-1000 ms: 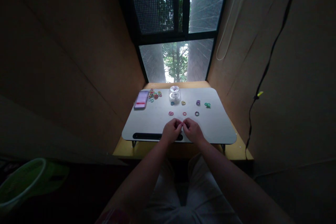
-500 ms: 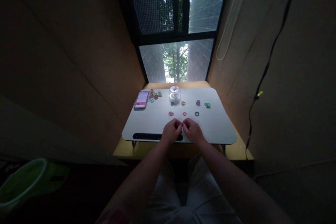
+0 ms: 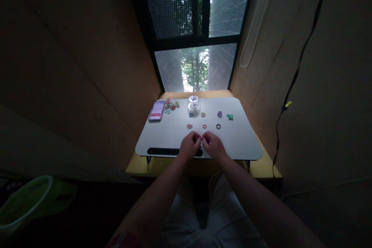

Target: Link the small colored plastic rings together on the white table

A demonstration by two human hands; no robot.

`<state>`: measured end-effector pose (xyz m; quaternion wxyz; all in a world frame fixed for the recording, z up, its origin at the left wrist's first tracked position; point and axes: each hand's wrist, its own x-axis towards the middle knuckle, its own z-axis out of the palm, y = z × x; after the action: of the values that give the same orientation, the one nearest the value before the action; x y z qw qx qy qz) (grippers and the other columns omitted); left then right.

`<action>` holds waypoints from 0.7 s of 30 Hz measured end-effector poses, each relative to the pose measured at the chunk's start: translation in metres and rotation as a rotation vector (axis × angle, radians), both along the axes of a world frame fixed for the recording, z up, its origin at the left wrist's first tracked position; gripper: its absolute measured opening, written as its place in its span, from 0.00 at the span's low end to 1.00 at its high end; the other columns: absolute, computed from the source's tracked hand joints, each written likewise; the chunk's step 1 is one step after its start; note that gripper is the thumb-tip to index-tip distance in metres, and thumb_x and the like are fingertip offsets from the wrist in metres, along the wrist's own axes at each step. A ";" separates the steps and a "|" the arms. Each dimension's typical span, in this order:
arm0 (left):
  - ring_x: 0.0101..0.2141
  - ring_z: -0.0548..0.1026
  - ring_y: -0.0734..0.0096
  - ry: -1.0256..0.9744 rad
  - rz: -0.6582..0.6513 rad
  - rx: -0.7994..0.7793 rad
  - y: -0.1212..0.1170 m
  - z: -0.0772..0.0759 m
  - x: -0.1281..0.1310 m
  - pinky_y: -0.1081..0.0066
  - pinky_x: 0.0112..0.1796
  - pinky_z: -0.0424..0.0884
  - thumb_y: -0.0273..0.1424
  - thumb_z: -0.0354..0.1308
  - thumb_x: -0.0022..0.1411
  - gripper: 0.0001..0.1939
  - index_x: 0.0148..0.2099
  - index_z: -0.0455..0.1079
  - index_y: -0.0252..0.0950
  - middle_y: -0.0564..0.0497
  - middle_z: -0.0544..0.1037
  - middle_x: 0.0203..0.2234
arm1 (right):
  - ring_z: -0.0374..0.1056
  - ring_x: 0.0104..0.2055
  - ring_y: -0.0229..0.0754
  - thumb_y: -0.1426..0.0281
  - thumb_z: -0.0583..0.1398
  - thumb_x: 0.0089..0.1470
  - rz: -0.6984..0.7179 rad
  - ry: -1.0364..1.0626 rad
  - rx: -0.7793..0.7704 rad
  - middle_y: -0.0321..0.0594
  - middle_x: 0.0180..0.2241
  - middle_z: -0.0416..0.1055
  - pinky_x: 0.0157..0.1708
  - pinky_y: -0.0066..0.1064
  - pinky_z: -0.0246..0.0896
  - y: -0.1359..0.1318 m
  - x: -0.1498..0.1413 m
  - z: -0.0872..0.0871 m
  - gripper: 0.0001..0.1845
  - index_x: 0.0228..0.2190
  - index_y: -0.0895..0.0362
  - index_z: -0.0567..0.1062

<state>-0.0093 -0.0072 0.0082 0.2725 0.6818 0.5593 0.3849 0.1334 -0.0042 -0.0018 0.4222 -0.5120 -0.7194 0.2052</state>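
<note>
Small pink item (image 3: 201,138) (mostly hidden) | between left hand (image 3: 190,145) and right hand (image 3: 213,145) | both pinching it

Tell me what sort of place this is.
Likely a small window nook, perhaps in a home: walls close in on both sides, a window rises ahead, and a short-legged white lap desk stands below it.

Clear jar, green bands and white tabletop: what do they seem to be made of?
Clear jar: plastic or glass; see-through with bright glints, which leaves both open.
Green bands: perhaps soft elastic, judging by the bunched loops; too small to tell the finish.
White tabletop: likely laminated board, satin, with an even surface and soft sheen.
</note>
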 end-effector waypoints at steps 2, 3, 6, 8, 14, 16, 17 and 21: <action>0.24 0.68 0.76 0.006 -0.007 0.017 0.000 -0.001 0.000 0.74 0.27 0.60 0.35 0.53 0.59 0.07 0.34 0.67 0.37 0.56 0.71 0.22 | 0.62 0.26 0.37 0.69 0.53 0.53 -0.001 -0.004 0.001 0.35 0.24 0.68 0.27 0.27 0.53 0.000 0.000 0.000 0.06 0.27 0.55 0.69; 0.24 0.67 0.76 0.008 -0.009 0.023 0.000 -0.001 -0.001 0.74 0.27 0.60 0.35 0.53 0.58 0.07 0.34 0.67 0.37 0.56 0.71 0.22 | 0.62 0.26 0.37 0.69 0.53 0.53 -0.002 -0.005 0.002 0.35 0.24 0.68 0.27 0.27 0.53 0.000 0.000 -0.001 0.06 0.27 0.55 0.69; 0.24 0.67 0.77 0.017 -0.010 0.027 0.000 -0.002 -0.001 0.75 0.27 0.60 0.34 0.53 0.58 0.07 0.34 0.67 0.37 0.56 0.71 0.23 | 0.62 0.26 0.37 0.70 0.53 0.53 0.000 -0.003 0.005 0.35 0.24 0.68 0.27 0.27 0.54 0.001 0.000 -0.001 0.06 0.27 0.55 0.69; 0.24 0.66 0.77 0.024 -0.012 0.030 0.001 -0.003 -0.001 0.75 0.27 0.59 0.35 0.53 0.58 0.07 0.34 0.67 0.37 0.56 0.71 0.23 | 0.62 0.26 0.37 0.70 0.53 0.53 -0.002 -0.002 0.003 0.35 0.24 0.68 0.27 0.27 0.54 0.001 0.000 -0.001 0.06 0.27 0.55 0.68; 0.24 0.67 0.77 0.031 -0.023 0.035 0.000 -0.003 -0.001 0.75 0.27 0.60 0.35 0.53 0.59 0.07 0.34 0.67 0.37 0.56 0.72 0.23 | 0.61 0.26 0.37 0.69 0.53 0.53 0.004 -0.006 0.002 0.35 0.24 0.67 0.27 0.27 0.53 0.001 0.000 -0.001 0.06 0.27 0.55 0.68; 0.24 0.67 0.77 0.026 -0.027 0.036 0.001 -0.004 -0.002 0.75 0.27 0.60 0.35 0.53 0.59 0.07 0.34 0.67 0.37 0.56 0.72 0.24 | 0.62 0.26 0.37 0.70 0.53 0.53 0.005 -0.004 0.004 0.35 0.24 0.67 0.27 0.27 0.53 0.001 0.000 -0.001 0.06 0.27 0.55 0.68; 0.24 0.67 0.77 0.025 -0.028 0.035 0.001 -0.004 -0.002 0.75 0.27 0.60 0.35 0.53 0.59 0.07 0.35 0.67 0.37 0.56 0.72 0.24 | 0.62 0.26 0.37 0.70 0.53 0.53 0.006 -0.003 0.006 0.35 0.24 0.67 0.27 0.26 0.53 0.001 0.000 -0.001 0.06 0.27 0.55 0.68; 0.25 0.68 0.77 0.028 -0.025 0.031 0.002 -0.005 -0.001 0.75 0.28 0.60 0.34 0.53 0.59 0.06 0.34 0.67 0.37 0.56 0.72 0.24 | 0.61 0.26 0.36 0.71 0.53 0.52 0.004 -0.006 0.011 0.35 0.24 0.68 0.27 0.26 0.53 0.001 0.000 -0.002 0.05 0.27 0.56 0.68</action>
<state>-0.0108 -0.0056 0.0036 0.2591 0.6980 0.5485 0.3805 0.1337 -0.0032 -0.0036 0.4225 -0.5090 -0.7226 0.2006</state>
